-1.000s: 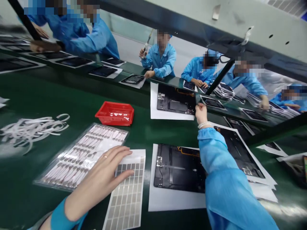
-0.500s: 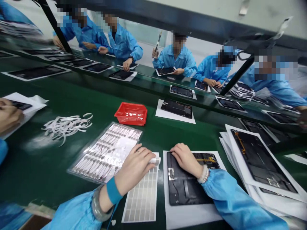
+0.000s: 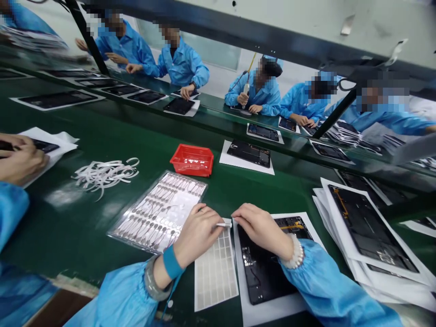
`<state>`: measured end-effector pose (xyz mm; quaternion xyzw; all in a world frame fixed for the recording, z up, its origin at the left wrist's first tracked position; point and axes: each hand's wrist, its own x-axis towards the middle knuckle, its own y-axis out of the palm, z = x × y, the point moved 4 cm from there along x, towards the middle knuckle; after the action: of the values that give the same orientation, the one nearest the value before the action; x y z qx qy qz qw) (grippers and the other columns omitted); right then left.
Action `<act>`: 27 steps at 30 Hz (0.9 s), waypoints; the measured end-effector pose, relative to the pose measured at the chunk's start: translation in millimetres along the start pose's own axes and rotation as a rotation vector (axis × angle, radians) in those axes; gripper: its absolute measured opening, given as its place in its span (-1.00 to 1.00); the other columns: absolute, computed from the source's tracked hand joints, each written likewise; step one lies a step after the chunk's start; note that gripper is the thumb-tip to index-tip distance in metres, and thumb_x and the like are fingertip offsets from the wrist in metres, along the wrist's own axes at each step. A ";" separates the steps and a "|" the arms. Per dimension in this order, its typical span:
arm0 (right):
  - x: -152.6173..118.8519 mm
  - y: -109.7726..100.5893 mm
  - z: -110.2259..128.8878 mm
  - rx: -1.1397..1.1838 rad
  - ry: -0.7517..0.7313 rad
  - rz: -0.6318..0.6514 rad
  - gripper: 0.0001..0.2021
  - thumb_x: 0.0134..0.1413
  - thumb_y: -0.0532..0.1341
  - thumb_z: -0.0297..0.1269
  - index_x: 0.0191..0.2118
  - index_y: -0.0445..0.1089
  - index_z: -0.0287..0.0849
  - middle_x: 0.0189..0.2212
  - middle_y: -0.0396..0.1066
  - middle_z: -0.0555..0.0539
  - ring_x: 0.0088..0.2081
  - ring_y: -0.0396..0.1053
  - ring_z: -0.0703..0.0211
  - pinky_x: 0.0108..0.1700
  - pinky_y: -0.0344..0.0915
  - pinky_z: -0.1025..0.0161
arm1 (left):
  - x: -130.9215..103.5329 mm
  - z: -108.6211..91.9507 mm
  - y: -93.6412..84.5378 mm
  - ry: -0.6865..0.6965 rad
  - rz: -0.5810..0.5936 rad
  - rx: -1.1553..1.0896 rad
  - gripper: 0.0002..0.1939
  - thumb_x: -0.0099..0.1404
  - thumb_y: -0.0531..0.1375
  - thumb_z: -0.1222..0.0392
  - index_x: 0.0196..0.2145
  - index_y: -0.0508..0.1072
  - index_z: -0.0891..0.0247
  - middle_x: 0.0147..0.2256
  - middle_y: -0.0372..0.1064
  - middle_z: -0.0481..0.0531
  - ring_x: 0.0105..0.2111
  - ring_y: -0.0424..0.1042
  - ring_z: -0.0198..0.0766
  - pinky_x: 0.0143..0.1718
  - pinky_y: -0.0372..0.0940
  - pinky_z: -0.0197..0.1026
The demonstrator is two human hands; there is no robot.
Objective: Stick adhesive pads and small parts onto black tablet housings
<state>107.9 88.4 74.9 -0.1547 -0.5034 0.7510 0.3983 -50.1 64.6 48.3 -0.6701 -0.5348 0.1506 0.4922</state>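
My left hand point(image 3: 200, 231) grips the curled top end of a sheet of small rectangular stickers point(image 3: 216, 274), between thumb and fingers. My right hand point(image 3: 257, 227) is closed in a pinch close to that curled end; whatever its fingertips hold is too small to make out. Under my right wrist lies a black tablet housing point(image 3: 269, 281) on a white paper sheet point(image 3: 272, 313), partly covered by the hand and sleeve. Left of the sticker sheet is a clear tray point(image 3: 160, 211) with rows of small round parts on thin wires.
A red bin point(image 3: 192, 161) with small white pieces stands behind the tray. White strips point(image 3: 105, 175) are heaped at left. Another housing point(image 3: 250, 153) lies ahead, and stacked housings point(image 3: 374, 227) sit at right. A co-worker's hands point(image 3: 22, 154) are at far left; others work across the bench.
My right hand has moved left off the housing toward the sticker sheet's curled end, its fingers now pinched. My left hand keeps its grip on the sheet. The head view has shifted slightly.
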 end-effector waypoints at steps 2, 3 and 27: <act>2.5 4.7 10.4 -0.062 -0.030 0.060 -0.80 0.27 0.04 -0.36 -0.20 0.42 -0.13 -0.29 0.43 -0.06 -0.20 0.37 0.17 -0.15 0.29 0.25 | -0.9 -0.3 1.2 0.003 0.004 0.001 -0.86 0.23 0.15 0.39 -0.43 0.43 0.22 -0.42 0.44 -0.10 -0.30 0.38 -0.24 0.00 0.06 -0.02; 3.3 7.1 13.7 -0.097 -0.039 0.096 -0.81 0.27 0.05 -0.35 -0.21 0.42 -0.13 -0.29 0.43 -0.06 -0.21 0.38 0.16 -0.16 0.30 0.25 | -1.4 -0.3 1.5 0.004 0.005 0.002 -0.85 0.22 0.14 0.41 -0.43 0.43 0.22 -0.42 0.43 -0.10 -0.30 0.37 -0.25 0.00 0.06 -0.02; 1.1 14.3 19.1 -0.277 -0.117 0.053 -0.79 0.26 0.05 -0.34 -0.36 0.38 -0.18 -0.35 0.40 -0.11 -0.28 0.34 0.12 -0.24 0.25 0.22 | -1.7 -1.7 0.9 0.162 -0.048 0.228 -0.71 0.41 0.04 0.17 -0.36 0.50 0.26 -0.49 0.46 -0.04 -0.36 0.41 -0.23 0.05 0.07 0.03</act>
<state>88.8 74.6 71.0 -0.1775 -0.6204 0.6922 0.3234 -49.0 62.4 47.8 -0.6068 -0.4889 0.1439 0.6100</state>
